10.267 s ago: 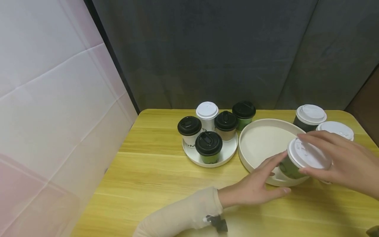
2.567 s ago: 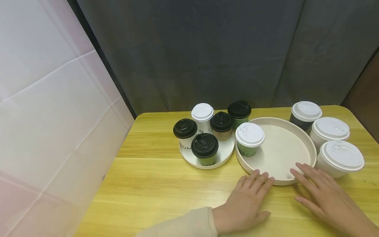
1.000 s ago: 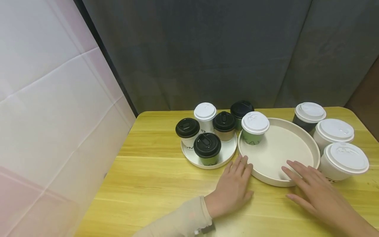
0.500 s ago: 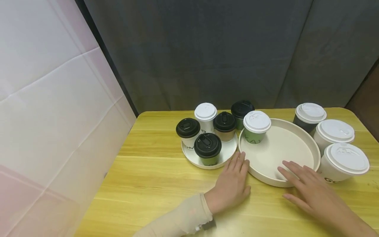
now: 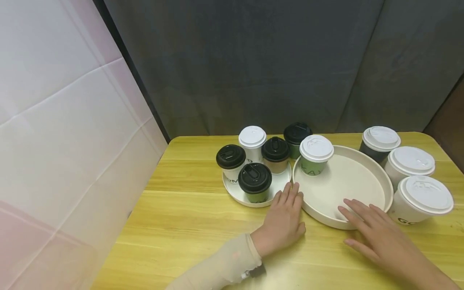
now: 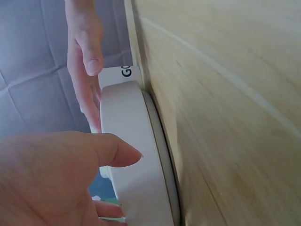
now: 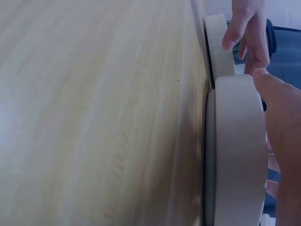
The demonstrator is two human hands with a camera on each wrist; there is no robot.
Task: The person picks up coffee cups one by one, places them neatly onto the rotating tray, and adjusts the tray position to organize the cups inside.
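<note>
A round cream tray [image 5: 344, 189] with a raised rim lies on the table, and a narrower base [image 7: 209, 155] shows under it in the right wrist view. One paper coffee cup [image 5: 313, 167], green with a white lid, stands upright at its back left. My left hand [image 5: 280, 221] has its fingers stretched along the tray's left front rim, beside the small plate. Over the front right rim lies my right hand [image 5: 378, 233], fingers extended and slightly spread. Neither hand grips anything. In the left wrist view, the left thumb [image 6: 120, 150] lies against the tray's outer wall.
Left of the tray, a small white plate [image 5: 232, 192] carries several lidded cups, including a green one with a black lid [image 5: 255, 179]. Behind stands another black-lidded cup [image 5: 297, 135]. Three white-lidded cups, the nearest a large white cup [image 5: 422, 197], line the tray's right side.
Earlier, the right hand held the green cup over the tray; it now stands there released. Since then it has swung clockwise with the turning tray, front left to back left. Both hands slid along the rim.
</note>
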